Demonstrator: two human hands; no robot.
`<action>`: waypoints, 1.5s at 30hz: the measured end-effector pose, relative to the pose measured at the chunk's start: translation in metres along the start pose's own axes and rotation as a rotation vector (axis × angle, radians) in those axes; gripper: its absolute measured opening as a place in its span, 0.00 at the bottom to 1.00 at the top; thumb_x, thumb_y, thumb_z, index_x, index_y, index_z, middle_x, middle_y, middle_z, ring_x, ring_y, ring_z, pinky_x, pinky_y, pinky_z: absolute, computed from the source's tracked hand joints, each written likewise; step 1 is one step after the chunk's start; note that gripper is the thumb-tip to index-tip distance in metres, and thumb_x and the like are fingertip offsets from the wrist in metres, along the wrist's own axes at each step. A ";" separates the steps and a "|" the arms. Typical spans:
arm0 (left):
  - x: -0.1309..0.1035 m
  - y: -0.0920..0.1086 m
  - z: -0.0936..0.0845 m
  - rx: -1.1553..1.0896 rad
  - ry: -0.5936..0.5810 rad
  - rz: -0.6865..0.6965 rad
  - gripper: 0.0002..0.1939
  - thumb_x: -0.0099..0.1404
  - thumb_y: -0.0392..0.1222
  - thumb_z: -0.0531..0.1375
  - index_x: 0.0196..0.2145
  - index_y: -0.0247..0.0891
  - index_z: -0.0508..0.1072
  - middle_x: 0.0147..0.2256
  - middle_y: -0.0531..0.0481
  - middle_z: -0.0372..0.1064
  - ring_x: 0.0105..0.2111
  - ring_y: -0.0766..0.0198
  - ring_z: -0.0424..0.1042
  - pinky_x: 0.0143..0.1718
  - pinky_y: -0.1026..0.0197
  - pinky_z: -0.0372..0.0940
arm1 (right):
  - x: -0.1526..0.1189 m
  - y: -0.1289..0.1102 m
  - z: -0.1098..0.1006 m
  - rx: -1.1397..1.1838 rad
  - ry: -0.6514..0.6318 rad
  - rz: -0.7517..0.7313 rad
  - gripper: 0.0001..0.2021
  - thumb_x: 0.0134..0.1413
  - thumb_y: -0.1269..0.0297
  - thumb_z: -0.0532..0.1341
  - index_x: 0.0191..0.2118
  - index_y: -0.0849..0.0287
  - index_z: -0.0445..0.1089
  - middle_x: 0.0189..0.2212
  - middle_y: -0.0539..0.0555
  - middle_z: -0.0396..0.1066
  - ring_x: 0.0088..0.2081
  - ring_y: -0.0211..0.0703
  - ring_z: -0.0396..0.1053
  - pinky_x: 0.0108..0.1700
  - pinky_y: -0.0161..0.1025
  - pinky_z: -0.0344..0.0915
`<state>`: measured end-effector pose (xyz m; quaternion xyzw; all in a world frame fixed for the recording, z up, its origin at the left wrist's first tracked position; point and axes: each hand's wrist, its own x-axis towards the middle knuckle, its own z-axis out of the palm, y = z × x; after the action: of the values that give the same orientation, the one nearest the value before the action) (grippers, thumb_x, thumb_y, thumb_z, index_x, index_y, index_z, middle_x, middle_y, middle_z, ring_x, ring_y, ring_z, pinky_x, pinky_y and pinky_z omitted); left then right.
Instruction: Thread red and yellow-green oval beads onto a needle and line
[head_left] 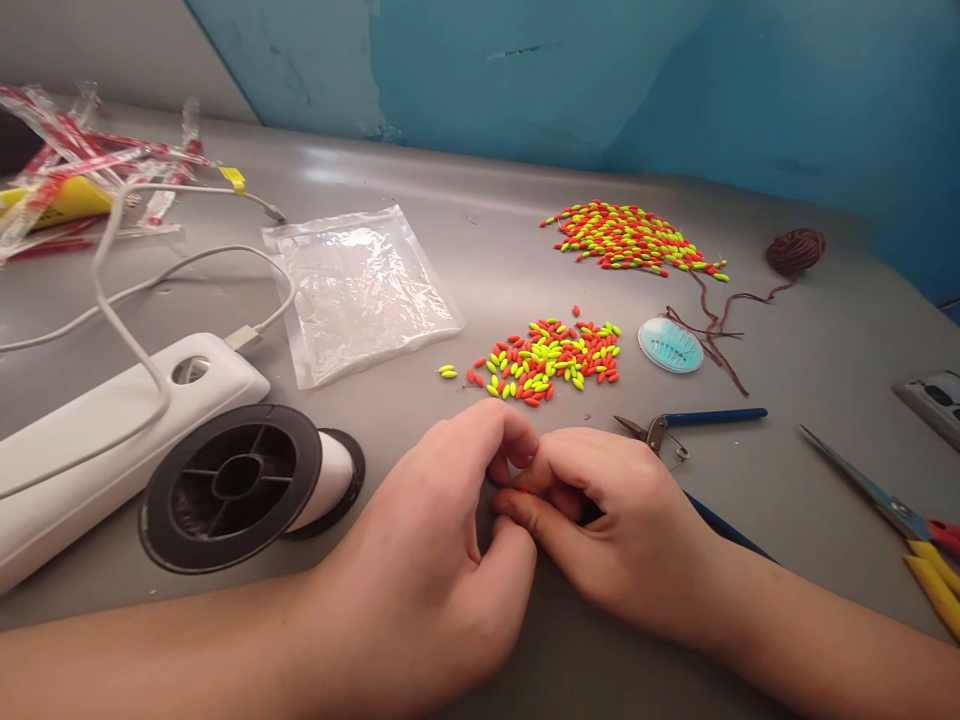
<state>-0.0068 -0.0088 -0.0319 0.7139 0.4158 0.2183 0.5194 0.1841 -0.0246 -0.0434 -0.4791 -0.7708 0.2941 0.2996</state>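
Observation:
My left hand [435,540] and my right hand [615,520] rest together on the grey table, fingertips touching and curled around something small. A speck of red shows between the fingers; what it is I cannot tell. Just beyond them lies a loose heap of red and yellow-green oval beads [551,360]. A larger pile of the same beads [630,238] lies farther back. A black spool of white line [247,485] lies on its side left of my left hand.
Blue-handled pliers [694,420] lie right of the hands, scissors [892,515] at the right edge. A teal needle case [670,345], brown thread ball [795,250], clear plastic bag [360,290], white power strip [97,440] with cable and red-white wrappers [82,170] are around.

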 end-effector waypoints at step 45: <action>0.003 0.000 0.004 -0.054 0.062 0.014 0.04 0.77 0.44 0.54 0.43 0.47 0.68 0.35 0.59 0.67 0.33 0.74 0.65 0.31 0.69 0.62 | 0.003 -0.008 -0.013 0.304 0.167 0.195 0.15 0.67 0.61 0.66 0.29 0.59 0.67 0.22 0.43 0.62 0.23 0.26 0.57 0.25 0.25 0.56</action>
<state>-0.0025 -0.0086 -0.0335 0.6954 0.4207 0.2553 0.5236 0.1876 -0.0227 -0.0284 -0.5234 -0.6399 0.3942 0.4014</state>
